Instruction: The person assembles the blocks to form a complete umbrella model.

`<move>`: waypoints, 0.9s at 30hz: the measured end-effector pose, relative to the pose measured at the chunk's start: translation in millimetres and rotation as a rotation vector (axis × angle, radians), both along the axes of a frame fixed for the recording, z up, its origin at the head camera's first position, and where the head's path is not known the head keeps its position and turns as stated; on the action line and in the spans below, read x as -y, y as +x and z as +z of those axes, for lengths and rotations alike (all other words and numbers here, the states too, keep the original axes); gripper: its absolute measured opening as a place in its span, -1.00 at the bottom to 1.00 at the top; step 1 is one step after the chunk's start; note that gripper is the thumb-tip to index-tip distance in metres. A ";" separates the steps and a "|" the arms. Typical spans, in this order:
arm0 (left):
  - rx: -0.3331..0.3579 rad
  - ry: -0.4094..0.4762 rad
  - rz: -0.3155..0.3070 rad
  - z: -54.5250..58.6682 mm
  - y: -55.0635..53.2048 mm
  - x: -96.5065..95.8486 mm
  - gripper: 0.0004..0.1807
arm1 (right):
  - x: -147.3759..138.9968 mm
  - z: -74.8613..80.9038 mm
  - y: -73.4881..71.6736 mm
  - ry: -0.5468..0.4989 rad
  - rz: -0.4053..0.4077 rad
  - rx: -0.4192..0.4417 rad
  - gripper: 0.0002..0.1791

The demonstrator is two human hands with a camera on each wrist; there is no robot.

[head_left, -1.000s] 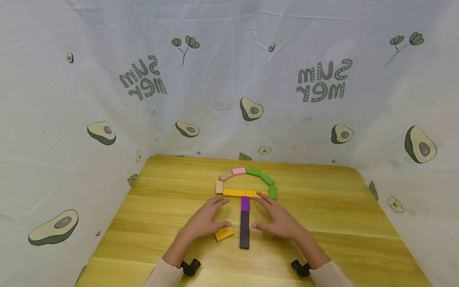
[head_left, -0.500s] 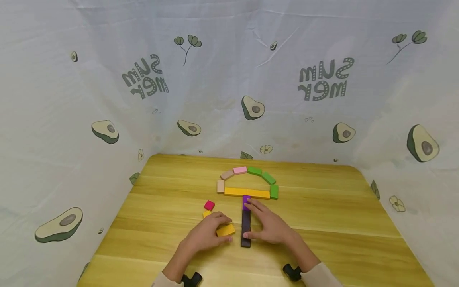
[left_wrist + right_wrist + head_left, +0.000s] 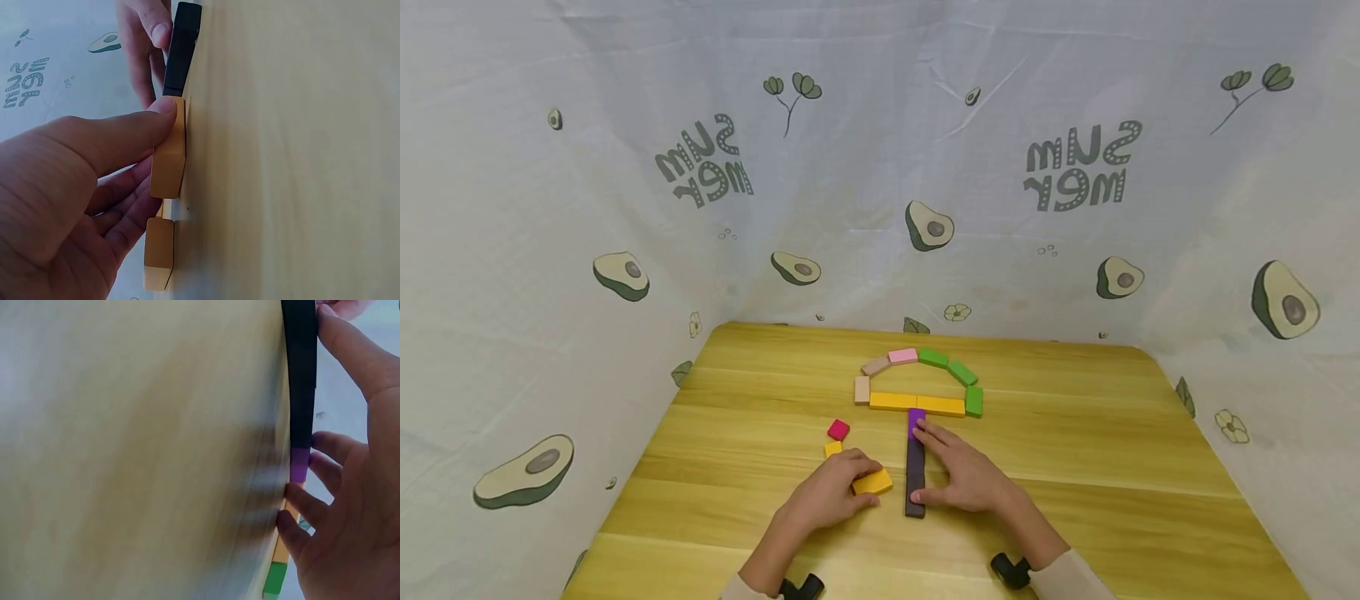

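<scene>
My left hand [image 3: 831, 492] holds a yellow block [image 3: 874, 481] lying on the table, thumb on the near side and fingers on the far side. The left wrist view shows the thumb pressed on that block [image 3: 170, 150], a second yellow block [image 3: 159, 244] behind it. With fingers spread, my right hand [image 3: 966, 475] touches a straight row: its thumb is at the black blocks [image 3: 915, 458], its fingertips at the purple block [image 3: 916, 414]. In the right wrist view the black blocks [image 3: 301, 381] run in line up to the purple one [image 3: 300, 464].
Beyond the row, two yellow blocks [image 3: 892, 402] form a crossbar under an arch of tan [image 3: 862, 390], pink [image 3: 903, 356] and green blocks [image 3: 973, 402]. A red block [image 3: 838, 430] lies left of the row. Patterned cloth [image 3: 850, 167] hangs around the wooden table [image 3: 1075, 467].
My left hand has drawn nearer to me and taken hold of the yellow block, exposing the red and small yellow blocks. My right hand has shifted left onto the black and purple row.
</scene>
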State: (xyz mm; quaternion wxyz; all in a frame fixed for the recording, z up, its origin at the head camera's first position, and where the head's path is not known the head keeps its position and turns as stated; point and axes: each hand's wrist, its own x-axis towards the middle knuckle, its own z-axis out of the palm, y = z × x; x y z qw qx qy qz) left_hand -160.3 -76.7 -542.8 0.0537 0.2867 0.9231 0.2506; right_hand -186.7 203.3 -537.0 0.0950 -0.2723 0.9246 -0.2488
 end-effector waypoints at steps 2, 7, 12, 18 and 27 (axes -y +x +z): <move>-0.007 -0.003 0.003 0.3 -0.3 -0.6 -0.52 | -0.1 0.2 -0.7 0.005 0.004 -0.005 0.11; -0.025 -0.003 0.005 1.3 0.4 -2.3 -0.54 | 1.1 1.2 -0.6 0.007 0.015 -0.012 0.11; -0.045 0.022 0.008 2.0 2.7 -3.5 -0.58 | 1.6 0.9 -0.5 -0.003 0.015 0.001 0.12; -0.017 0.083 -0.002 5.5 8.4 -4.1 -0.59 | 1.9 0.0 0.0 -0.013 0.008 0.016 0.13; 0.068 0.122 -0.044 11.1 17.3 -5.2 -0.58 | 1.0 -2.3 0.2 -0.031 0.001 0.010 0.13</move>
